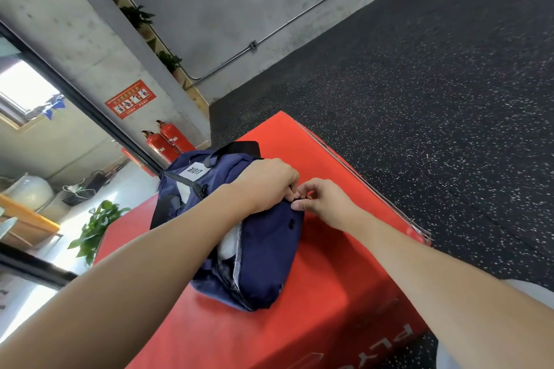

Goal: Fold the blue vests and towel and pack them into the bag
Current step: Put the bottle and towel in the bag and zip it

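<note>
Navy fabric bag (pixel 263 243) lies mid-top of the red box (pixel 344 293), toward its left edge | zip gaping, white cloth (pixel 229 244) showing inside | left hand (pixel 266 181) clutches the bag's far end | right hand (pixel 325 202) pinches there, seemingly the zip pull | soft, light, slumps: steady the end, draw the pull.

Head view. Navy bag (pixel 263 237) lies on red box (pixel 329 293), zip partly open w/ white fabric (pixel 229 244) showing inside. Left hand (pixel 266 181) grips bag's top edge at far end; right hand (pixel 325 201) pinches at same spot, fingertips of both touching. Black speckled floor (pixel 434 84) right and far; two red extinguishers (pixel 168 144) far left, near concrete wall (pixel 239 9).
</note>
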Motion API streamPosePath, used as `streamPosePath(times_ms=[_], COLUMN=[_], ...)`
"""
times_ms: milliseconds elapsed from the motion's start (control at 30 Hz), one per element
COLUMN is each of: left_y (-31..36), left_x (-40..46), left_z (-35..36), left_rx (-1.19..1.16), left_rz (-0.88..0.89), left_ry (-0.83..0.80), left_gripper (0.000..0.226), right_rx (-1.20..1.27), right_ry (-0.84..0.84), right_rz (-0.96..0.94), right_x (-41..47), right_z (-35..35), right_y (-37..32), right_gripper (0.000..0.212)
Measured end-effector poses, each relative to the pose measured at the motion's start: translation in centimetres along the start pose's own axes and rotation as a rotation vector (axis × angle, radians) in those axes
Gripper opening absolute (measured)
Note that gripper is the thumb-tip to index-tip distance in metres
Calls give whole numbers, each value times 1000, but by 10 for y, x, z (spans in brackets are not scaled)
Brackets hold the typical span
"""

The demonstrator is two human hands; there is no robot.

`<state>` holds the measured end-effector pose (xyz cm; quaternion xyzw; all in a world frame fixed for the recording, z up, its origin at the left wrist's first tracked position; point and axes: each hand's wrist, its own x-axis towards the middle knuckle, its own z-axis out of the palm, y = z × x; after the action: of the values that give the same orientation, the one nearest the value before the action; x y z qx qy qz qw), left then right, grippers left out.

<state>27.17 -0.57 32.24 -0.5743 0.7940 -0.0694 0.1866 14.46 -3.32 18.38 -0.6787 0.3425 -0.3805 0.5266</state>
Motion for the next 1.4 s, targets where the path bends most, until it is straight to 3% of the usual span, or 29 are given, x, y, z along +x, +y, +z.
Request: streamPosePath(times_ms=[100,367,533,667,933,1067,1133,1233,1333,1400], left_y=[-9,-18,-19,-12,-23,-22,-18,-5,-1,-2], left_x=[-11,-87,-112,-121,-143,-160,-174,-192,-199,-202], left_z=[-13,-26,-24,-25,-15,-7,3,20,37,45], left_rx=[9,-18,-20,7,-10,136,86,-155,-408,-492], left_rz=[-65,-229,-251,-211,-162,-134,-167,-287,-478,-513], left_ry=[38,203,375,409,534,645,712,709,575,591], left_gripper=[13,13,14,15,8,14,17,20,10,9], right_rx=[-161,-400,-288,-382,-405,-380,-359,-379,-479,-519], right_ry=[5,2,-47,-39,57,235,290,237,189,142], right_rz=[-14,-20,-385,-611,-425,-312,-228,-210,-410,-609], right_x=[-2,-7,-11,-15,-11,-5,-1,-3,-15,-25], right_z=[-4,-15,9,34,45,38,26,18,22,28], right_y=[10,0,-54,-76,-86,-81,-81,-83,-88,-96], right_gripper=[16,26,29,23,13,14,13,13,13,10])
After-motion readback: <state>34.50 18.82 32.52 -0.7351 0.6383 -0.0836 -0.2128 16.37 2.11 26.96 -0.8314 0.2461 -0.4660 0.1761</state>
